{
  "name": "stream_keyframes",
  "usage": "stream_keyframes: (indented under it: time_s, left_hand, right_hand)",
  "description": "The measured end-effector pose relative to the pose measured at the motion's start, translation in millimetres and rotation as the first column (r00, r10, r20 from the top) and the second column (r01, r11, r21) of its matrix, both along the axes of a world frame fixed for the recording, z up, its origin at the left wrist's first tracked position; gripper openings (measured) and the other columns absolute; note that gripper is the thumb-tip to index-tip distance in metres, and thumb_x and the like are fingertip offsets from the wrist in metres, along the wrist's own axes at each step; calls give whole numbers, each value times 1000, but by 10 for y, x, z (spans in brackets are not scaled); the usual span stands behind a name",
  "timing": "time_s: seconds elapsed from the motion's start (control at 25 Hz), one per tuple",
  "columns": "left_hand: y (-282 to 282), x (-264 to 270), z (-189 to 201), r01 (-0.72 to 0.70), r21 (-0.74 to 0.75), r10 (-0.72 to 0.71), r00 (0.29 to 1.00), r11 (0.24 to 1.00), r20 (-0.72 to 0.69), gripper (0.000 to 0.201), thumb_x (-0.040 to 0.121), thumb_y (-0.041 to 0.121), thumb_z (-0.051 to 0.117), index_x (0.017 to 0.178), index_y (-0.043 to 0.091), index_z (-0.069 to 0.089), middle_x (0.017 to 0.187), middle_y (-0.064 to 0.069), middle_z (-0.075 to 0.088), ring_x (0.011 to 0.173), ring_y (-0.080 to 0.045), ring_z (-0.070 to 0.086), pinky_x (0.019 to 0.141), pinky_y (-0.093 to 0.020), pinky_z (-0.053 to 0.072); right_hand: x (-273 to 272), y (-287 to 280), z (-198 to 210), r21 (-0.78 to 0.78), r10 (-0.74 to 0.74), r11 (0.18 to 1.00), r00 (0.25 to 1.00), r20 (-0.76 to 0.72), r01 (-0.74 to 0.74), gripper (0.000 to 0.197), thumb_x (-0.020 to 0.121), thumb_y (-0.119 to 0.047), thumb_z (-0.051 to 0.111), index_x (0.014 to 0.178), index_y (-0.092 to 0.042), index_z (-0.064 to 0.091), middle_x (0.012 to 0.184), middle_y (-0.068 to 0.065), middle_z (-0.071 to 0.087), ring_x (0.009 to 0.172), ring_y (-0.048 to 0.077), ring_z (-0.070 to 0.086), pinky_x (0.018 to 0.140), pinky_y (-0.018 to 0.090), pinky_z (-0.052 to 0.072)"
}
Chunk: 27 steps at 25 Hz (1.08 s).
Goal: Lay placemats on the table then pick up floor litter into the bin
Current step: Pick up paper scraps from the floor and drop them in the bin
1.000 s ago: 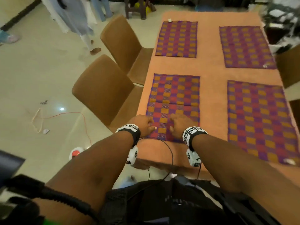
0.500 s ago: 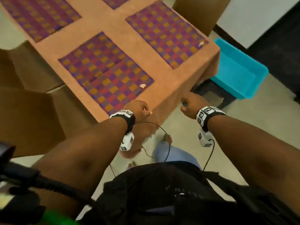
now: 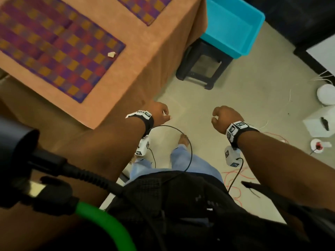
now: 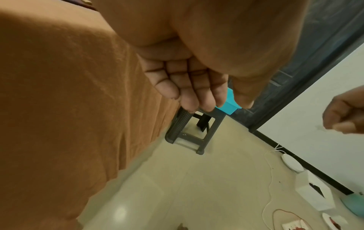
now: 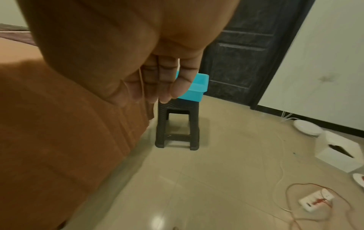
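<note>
Pale glossy floor tiles (image 5: 226, 179) fill the lower view, smooth enough to reflect a lamp. Orange cloth, soft and faintly creased, covers the table (image 3: 145, 57) and hangs down its side in folds. Two mats are in view: one full woven rectangle (image 3: 54, 49), checked purple, red and ochre, lying flat near the table corner, and one corner of a second mat (image 3: 143, 8) beyond it. One small pale scrap (image 3: 111, 54) rests on the near mat, close to its edge.

One blue plastic bin (image 3: 233, 28), rectangular with a smooth rim, sits on one dark stool (image 5: 177, 123) with a woven texture and square legs, just beside the table end.

My left hand (image 3: 159, 113) hangs off the table corner, over the floor. From the wrist view its fingers (image 4: 187, 87) are loosely curled and together, holding nothing. My right hand (image 3: 224, 118) is apart from it, also over the floor; its fingers (image 5: 167, 80) are loosely bent, nothing held that I can see.

On the floor to my right: one white box (image 3: 319, 122) with a dark slot, one round white disc (image 3: 326, 93) near the wall, thin orange wire (image 3: 235, 178) in loops, one white power strip (image 5: 315, 199).
</note>
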State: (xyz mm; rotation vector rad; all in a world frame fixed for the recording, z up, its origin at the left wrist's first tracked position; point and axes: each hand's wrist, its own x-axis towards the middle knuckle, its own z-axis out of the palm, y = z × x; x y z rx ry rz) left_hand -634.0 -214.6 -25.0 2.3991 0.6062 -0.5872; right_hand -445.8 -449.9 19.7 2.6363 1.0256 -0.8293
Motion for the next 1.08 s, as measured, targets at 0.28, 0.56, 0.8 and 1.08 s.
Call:
stream_keyframes:
  time_s: [0.28, 0.56, 0.8, 1.08]
  left_hand:
    - [-4, -578, 106, -503, 64, 507, 853, 862, -128, 26, 82, 60, 64, 87, 34, 64, 85, 10, 63, 82, -18, 62, 70, -28, 44]
    - [-1090, -1753, 618, -993, 108, 998, 58, 57, 9, 22, 80, 55, 70, 82, 33, 70, 88, 11, 69, 86, -14, 64, 77, -27, 50]
    - [-2666, -2592, 828, -794, 118, 802, -584, -596, 124, 28, 85, 49, 71, 90, 21, 75, 92, 1, 71, 85, -19, 63, 75, -24, 44]
    - [-4351, -2520, 316, -547, 77, 547, -837, -834, -27, 25, 86, 51, 71, 85, 26, 70, 74, 10, 64, 67, -8, 59, 60, -22, 42]
  right_hand:
    - [142, 1254, -275, 147, 521, 851, 846, -113, -505, 30, 91, -37, 57, 115, -21, 64, 118, 5, 64, 107, 27, 61, 86, 35, 47]
    - [-403, 1750, -531, 38, 929, 321, 306, -210, -946, 39, 91, -41, 55, 124, -21, 64, 126, 8, 66, 114, 31, 61, 95, 35, 50]
    - [-1584, 1476, -589, 196, 964, -11, -62, -259, -980, 41, 83, -41, 58, 118, -22, 65, 125, 7, 64, 110, 31, 61, 95, 37, 49]
    - [-2262, 861, -859, 99, 876, -364, -377, -303, -926, 41, 90, -42, 59, 125, -20, 60, 126, 7, 61, 116, 27, 57, 98, 37, 47]
